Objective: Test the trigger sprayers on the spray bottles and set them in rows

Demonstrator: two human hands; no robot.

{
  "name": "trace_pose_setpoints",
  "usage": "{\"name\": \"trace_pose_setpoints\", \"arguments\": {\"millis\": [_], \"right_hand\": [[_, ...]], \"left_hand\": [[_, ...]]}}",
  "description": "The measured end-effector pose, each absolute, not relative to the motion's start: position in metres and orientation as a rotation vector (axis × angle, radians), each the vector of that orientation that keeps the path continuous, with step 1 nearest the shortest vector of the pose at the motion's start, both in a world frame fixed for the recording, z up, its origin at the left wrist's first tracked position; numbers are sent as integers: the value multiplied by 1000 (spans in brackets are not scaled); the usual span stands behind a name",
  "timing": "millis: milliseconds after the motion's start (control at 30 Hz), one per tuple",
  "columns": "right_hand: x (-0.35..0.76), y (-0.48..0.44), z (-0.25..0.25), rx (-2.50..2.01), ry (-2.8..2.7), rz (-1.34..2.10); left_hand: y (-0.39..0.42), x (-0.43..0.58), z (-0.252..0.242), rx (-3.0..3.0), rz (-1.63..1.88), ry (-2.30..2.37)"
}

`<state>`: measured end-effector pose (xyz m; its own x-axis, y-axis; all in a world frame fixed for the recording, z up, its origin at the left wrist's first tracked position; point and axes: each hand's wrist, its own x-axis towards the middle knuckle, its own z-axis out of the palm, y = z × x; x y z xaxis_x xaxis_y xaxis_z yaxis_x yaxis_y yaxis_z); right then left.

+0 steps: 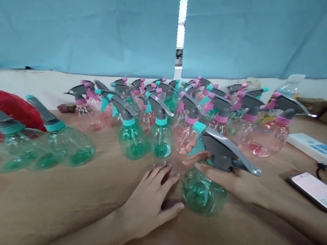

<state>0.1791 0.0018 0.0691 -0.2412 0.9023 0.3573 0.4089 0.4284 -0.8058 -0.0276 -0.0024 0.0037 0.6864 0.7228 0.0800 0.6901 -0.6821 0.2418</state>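
Observation:
My right hand [232,180] grips a green spray bottle [200,193] round its neck, just under the grey and turquoise trigger head [221,146]. The bottle leans a little, and whether its base touches the table cannot be told. Just left of it, my left hand [152,197] lies flat on the wooden table [94,204], fingers apart and holding nothing. Beyond my left fingertips stand two green spray bottles [161,139] [133,141] with turquoise collars. Several pink and green spray bottles crowd behind them, among them a pink one [183,133] partly hidden by the held bottle's head.
At the left are several green spray bottles without trigger levers showing [76,146], beside a red plastic bag [14,107]. A phone [316,191], a cable [322,174] and a white power strip [317,147] lie at the right. A blue curtain [88,26] hangs behind.

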Motion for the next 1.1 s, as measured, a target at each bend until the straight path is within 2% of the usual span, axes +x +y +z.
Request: {"name": "trace_pose_setpoints", "arguments": {"millis": [100, 300, 500, 1100], "right_hand": [[180, 1, 69, -1065, -1789, 830], [181, 0, 64, -1195, -1740, 731], [181, 5, 60, -1123, -1798, 916], [178, 7, 61, -1092, -1825, 799]], "left_hand": [[-2, -28, 4, 2707, 225, 1151], [-1, -28, 3, 2712, 235, 1153], [-1, -28, 2, 2712, 244, 1161], [-2, -28, 2, 2717, 216, 1171]]}}
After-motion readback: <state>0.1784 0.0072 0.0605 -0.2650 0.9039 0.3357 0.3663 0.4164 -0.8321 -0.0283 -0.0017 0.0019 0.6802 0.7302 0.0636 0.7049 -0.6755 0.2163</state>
